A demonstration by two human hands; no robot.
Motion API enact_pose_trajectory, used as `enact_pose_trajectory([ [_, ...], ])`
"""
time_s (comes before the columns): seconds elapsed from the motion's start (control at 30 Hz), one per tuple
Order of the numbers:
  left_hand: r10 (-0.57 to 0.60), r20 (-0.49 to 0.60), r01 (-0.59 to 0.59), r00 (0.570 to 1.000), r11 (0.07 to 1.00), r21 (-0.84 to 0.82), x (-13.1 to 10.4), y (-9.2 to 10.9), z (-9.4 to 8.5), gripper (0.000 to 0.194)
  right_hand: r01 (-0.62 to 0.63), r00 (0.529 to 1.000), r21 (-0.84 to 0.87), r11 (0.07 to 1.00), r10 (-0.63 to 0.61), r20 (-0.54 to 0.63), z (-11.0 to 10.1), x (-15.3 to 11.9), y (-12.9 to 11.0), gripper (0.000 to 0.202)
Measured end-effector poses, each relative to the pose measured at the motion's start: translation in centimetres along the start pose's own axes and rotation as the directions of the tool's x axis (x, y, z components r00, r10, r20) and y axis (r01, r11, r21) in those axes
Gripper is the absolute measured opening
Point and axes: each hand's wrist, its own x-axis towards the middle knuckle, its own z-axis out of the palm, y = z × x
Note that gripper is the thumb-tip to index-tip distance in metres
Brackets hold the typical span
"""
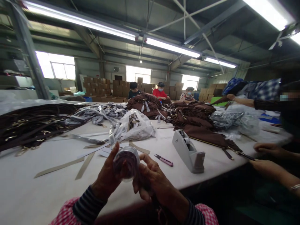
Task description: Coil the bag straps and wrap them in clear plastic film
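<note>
A round coil in clear plastic wrap (pixel 126 162) is held up over the table's front edge. My left hand (pixel 109 175) grips its left side, thumb pointing up along the rim. On the coil's right side, the bent fingers of my right hand (pixel 151 178) close round its lower part, where a dark strap seems to hang down, blurred and dim. Right of my hands, pink-handled snips (pixel 164 160) lie on the white table (pixel 98 165), and a grey tape dispenser (pixel 188 151) stands beyond them. Flat beige strips (pixel 84 165) lie to the left.
An open plastic bag (pixel 138 125) of small pieces sits mid-table. Dark straps (pixel 35 125) cover the left; wrapped coils (pixel 98 114) and brown bags (pixel 199 122) lie behind. At right, a co-worker's hands (pixel 269 159) reach over the edge. Three people sit across the table.
</note>
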Motion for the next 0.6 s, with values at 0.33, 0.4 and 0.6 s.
enact_pose_trajectory([
  [0.33,0.151,0.008,-0.149,0.989,0.984,-0.099,1.3,-1.0,-0.8,0.053,0.005,0.999,-0.084,0.996,-0.001,0.052,0.4,0.2,0.5,0.052],
  [0.4,0.213,0.149,-0.225,0.966,0.972,0.069,1.5,0.2,-1.2,0.054,0.027,1.0,-0.174,0.984,-0.028,-0.004,0.5,-0.2,-0.1,0.046],
  [0.6,0.102,0.505,-0.511,0.857,0.297,0.807,-0.6,5.7,-2.7,0.036,0.046,0.99,-0.952,0.304,-0.144,0.002,-0.4,-1.2,-1.2,0.015],
])
